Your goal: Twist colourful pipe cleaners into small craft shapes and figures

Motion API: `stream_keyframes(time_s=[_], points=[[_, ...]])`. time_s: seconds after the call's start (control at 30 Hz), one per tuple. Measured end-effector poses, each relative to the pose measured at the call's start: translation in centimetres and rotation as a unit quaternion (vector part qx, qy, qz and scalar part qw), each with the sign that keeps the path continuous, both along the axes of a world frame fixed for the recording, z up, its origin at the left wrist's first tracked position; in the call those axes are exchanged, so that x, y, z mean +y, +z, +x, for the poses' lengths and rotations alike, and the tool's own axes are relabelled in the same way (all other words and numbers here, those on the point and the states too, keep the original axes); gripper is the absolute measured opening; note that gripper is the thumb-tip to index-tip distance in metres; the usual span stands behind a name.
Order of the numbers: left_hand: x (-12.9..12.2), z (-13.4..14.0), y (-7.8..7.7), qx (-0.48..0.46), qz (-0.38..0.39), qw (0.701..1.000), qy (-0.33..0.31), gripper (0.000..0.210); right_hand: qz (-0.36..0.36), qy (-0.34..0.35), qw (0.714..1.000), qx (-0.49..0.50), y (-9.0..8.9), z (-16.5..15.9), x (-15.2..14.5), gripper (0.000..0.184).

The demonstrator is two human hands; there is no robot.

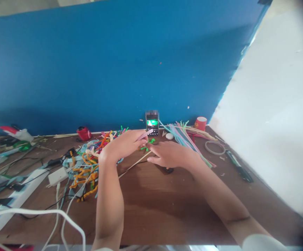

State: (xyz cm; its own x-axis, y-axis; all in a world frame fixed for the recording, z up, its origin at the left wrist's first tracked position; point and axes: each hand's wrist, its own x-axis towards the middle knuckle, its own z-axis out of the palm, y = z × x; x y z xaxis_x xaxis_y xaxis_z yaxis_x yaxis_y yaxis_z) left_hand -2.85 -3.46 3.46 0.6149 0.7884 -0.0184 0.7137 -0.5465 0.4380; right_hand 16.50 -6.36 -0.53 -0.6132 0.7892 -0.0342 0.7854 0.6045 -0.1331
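Observation:
My left hand [126, 143] is bent at the wrist above the middle of the table. Its fingers are closed on a pale pink pipe cleaner [146, 134], whose end sticks up past the fingertips. My right hand [171, 153] comes in from the other side, its fingertips meeting those of the left and its thumb lower down. A cream stem [133, 166] slants down and left from between the hands. What the right fingertips pinch is mostly hidden. Just behind the hands lies a small green pipe-cleaner piece [151, 141].
A phone [152, 127] leans against the blue wall. Loose pipe cleaners [185, 137] fan out at right, near a tape ring [215, 147] and a dark pen-like tool [239, 167]. A tangle of bent pipe cleaners [85, 174], cables and a power strip [23, 195] crowd the left.

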Motion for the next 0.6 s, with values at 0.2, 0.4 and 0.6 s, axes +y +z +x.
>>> stream_keyframes(time_s=[0.2,0.4,0.6], points=[[-0.1,-0.1,0.3,-0.017,0.029,0.999,0.032,0.021,0.107,-0.030,0.994,0.016,1.0,0.3,0.5,0.032],[0.1,0.0,0.2,-0.114,0.069,0.990,0.041,0.020,0.205,-0.070,0.962,0.164,2.0,0.6,0.4,0.029],[0.1,1.3,0.1,-0.230,0.117,0.965,0.044,0.019,0.255,-0.076,0.931,0.250,1.9,1.0,0.8,0.029]])
